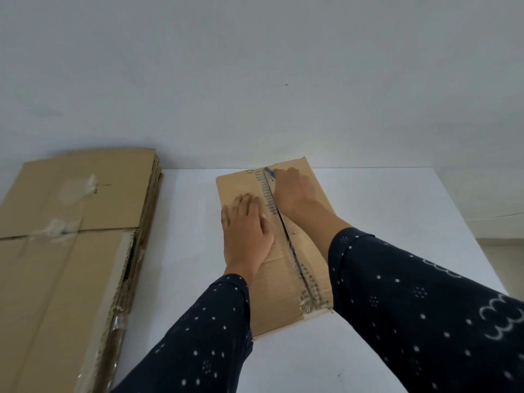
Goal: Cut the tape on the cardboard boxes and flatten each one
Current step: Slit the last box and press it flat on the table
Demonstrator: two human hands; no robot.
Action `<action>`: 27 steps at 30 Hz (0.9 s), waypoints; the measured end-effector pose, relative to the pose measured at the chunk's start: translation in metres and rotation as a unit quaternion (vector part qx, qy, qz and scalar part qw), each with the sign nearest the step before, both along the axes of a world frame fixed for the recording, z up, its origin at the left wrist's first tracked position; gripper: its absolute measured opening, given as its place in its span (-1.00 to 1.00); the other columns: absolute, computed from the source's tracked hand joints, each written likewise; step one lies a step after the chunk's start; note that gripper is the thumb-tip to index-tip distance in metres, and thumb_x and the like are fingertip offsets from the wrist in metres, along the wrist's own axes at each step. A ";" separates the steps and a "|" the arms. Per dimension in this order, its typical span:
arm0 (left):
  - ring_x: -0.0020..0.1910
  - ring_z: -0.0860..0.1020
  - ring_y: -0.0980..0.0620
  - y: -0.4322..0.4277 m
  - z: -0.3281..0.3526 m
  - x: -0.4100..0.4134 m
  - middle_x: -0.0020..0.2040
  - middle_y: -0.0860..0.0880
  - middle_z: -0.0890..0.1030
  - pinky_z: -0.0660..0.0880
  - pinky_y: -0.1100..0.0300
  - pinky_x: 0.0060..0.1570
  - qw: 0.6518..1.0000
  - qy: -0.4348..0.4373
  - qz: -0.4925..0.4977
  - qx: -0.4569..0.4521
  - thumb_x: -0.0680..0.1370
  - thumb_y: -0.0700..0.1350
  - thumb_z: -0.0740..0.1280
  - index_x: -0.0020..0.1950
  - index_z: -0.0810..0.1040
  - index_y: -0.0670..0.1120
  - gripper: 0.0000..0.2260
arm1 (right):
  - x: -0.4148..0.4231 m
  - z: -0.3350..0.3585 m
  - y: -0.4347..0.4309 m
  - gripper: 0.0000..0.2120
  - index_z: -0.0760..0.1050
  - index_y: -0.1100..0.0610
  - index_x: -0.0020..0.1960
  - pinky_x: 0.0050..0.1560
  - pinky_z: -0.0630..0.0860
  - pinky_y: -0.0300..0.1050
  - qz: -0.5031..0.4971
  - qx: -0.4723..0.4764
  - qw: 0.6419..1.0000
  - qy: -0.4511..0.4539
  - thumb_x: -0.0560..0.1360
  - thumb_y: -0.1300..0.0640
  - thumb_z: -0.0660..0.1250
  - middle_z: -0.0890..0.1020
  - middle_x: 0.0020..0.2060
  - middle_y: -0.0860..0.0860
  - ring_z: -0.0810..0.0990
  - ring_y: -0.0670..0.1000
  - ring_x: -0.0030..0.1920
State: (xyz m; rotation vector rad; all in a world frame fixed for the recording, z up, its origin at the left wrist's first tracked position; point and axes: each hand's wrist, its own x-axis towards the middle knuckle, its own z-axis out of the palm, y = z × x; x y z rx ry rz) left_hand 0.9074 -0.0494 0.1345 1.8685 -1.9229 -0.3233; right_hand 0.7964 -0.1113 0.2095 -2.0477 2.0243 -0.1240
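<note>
Head: left hand [246, 228] flat on box [272, 302]; right hand [295, 191] grips cutter [271, 174].

I'm counting 1 closed cardboard box [272, 279] sitting mid-frame, w/ 1 tape strip [266, 194] running along its top seam. 2 hands are showing: the left hand [246, 231] is lying flat on the box, and the right hand [295, 191] is gripping 1 cutter [271, 174]. 2 dotted dark sleeves [198, 336] are coming in from the bottom edge. At frame left 1 stack of flattened boxes [71, 265] is lying; approx. several layers, packed too tight for an exact no. 2 tape clumps [85, 185] are sticking to its top sheet. 1 white table [397, 222] is sitting under the box.
</note>
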 end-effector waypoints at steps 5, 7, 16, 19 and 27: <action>0.60 0.09 0.01 0.000 -0.001 0.001 0.57 -0.03 0.29 -0.15 -0.04 0.58 1.000 0.004 -0.002 0.000 0.65 -0.07 0.10 0.53 0.35 -0.07 -0.57 | 0.006 0.007 -0.003 -0.62 0.49 0.18 0.31 -0.19 0.41 -0.08 0.018 -0.002 0.999 0.035 0.54 0.37 0.17 0.55 0.11 0.15 0.59 0.18 0.06; 0.60 0.10 0.01 0.001 0.000 0.000 0.57 -0.03 0.30 -0.15 -0.04 0.58 1.000 0.004 -0.002 -0.002 0.65 -0.07 0.11 0.53 0.35 -0.07 -0.57 | 0.008 0.004 -0.001 -0.57 0.43 0.15 0.39 -0.18 0.37 -0.08 0.026 -0.003 0.998 0.049 0.55 0.36 0.16 0.52 0.15 0.14 0.57 0.18 0.10; 0.60 0.11 -0.03 0.001 0.000 -0.001 0.57 -0.05 0.29 -0.10 -0.06 0.58 1.000 -0.023 -0.010 0.006 0.65 -0.07 0.10 0.53 0.34 -0.08 -0.56 | 0.006 0.010 0.015 -0.76 0.55 0.20 0.13 -0.24 0.38 -0.09 0.050 0.039 0.994 0.089 0.58 0.32 0.15 0.60 0.01 0.12 0.56 0.14 -0.08; 0.60 0.12 -0.05 0.000 0.000 -0.003 0.56 -0.07 0.30 -0.08 -0.06 0.58 1.000 -0.027 -0.011 0.002 0.65 -0.07 0.09 0.53 0.33 -0.11 -0.55 | 0.001 0.013 0.027 -0.79 0.55 0.19 0.09 -0.29 0.36 -0.12 0.051 0.045 0.994 0.087 0.58 0.31 0.16 0.56 -0.11 0.10 0.49 0.11 -0.20; 0.53 0.20 -0.04 0.000 0.001 -0.002 0.47 -0.05 0.39 0.06 -0.04 0.55 0.999 -0.028 -0.016 0.005 0.57 -0.06 0.07 0.40 0.44 -0.10 -0.57 | -0.010 0.025 0.086 -0.88 0.39 0.17 -0.12 -0.44 0.26 -0.16 0.057 0.121 0.987 0.092 0.55 0.34 0.18 0.38 -0.32 0.05 0.36 0.01 -0.39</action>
